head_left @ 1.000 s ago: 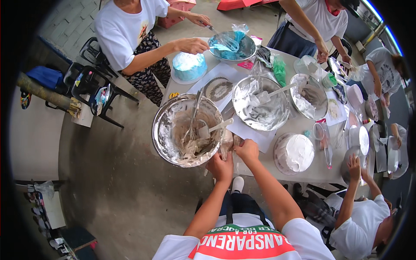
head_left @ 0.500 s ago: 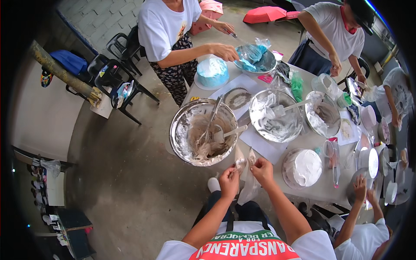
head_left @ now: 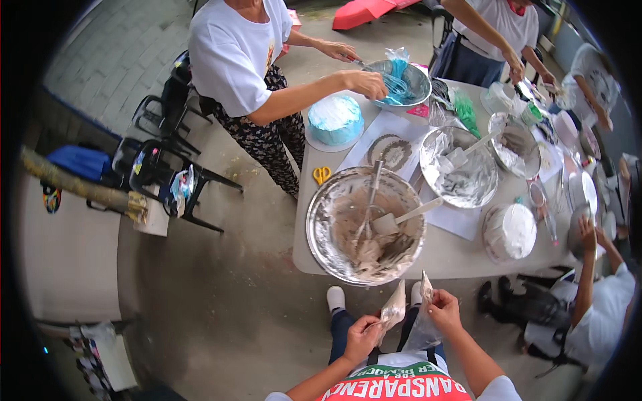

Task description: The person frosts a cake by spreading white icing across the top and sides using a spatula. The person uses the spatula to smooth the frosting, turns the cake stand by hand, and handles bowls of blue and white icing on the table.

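Note:
My left hand (head_left: 362, 338) pinches a clear plastic piping bag (head_left: 393, 311) partly filled with pale brown frosting. A second, emptier-looking piping bag (head_left: 422, 329) is gripped by my right hand (head_left: 445, 313); a little brown frosting shows near its tip. Both bags point up, side by side, just off the table's near edge. Right beyond them stands a large steel bowl (head_left: 316, 230) smeared with brown and white frosting. Inside it rest a wire whisk (head_left: 373, 194) and a white spatula (head_left: 418, 210).
On the table (head_left: 307, 250) are yellow scissors (head_left: 322, 175), a blue-and-white cake (head_left: 336, 120), a white cake (head_left: 510, 231) and a bowl of white frosting (head_left: 468, 190). Across, a person (head_left: 234, 60) whisks blue frosting in a bowl (head_left: 420, 83). Other people work on the right.
Both my hands and the bags have drawn back from the table's edge toward my body. My view has shifted, so the table sits farther right. The person opposite keeps whisking.

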`<state>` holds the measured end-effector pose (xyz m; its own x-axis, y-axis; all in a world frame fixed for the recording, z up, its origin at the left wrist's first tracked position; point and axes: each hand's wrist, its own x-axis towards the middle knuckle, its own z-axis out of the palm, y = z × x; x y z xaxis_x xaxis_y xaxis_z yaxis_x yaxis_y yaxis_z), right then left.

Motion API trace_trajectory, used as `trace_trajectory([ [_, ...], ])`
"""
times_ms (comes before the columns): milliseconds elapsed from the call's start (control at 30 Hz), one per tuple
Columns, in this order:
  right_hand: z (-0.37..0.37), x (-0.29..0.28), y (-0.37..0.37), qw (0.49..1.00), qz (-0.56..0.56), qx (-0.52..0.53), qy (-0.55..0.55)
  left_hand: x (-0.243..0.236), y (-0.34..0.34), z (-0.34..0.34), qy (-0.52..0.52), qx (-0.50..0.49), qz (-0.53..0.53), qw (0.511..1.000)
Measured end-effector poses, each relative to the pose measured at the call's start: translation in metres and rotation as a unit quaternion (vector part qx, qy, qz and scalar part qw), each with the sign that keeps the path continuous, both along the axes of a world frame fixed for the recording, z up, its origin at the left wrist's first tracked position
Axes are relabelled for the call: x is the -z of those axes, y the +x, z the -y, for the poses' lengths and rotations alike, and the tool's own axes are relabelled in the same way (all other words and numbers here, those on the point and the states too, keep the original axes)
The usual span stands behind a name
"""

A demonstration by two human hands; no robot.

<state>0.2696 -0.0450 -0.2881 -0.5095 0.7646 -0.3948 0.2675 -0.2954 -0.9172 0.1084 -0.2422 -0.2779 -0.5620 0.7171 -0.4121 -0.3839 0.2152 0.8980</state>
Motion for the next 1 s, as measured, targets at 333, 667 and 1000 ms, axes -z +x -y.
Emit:
trace_trajectory([
  [333,0.145,-0.021,-0.185,0.995,-0.058,-0.053,-0.06,-0.041,-0.243,0.111,-0.012,-0.025,-0.233,0.972],
  [667,0.125,0.027,-0.375,0.958,0.016,0.25,0.138,0.036,-0.363,-0.041,0.116,0.063,-0.256,0.958],
  [1000,0.105,0.074,-0.368,0.848,0.136,0.342,0.381,0.084,-0.346,-0.095,0.111,0.187,-0.197,0.956],
])
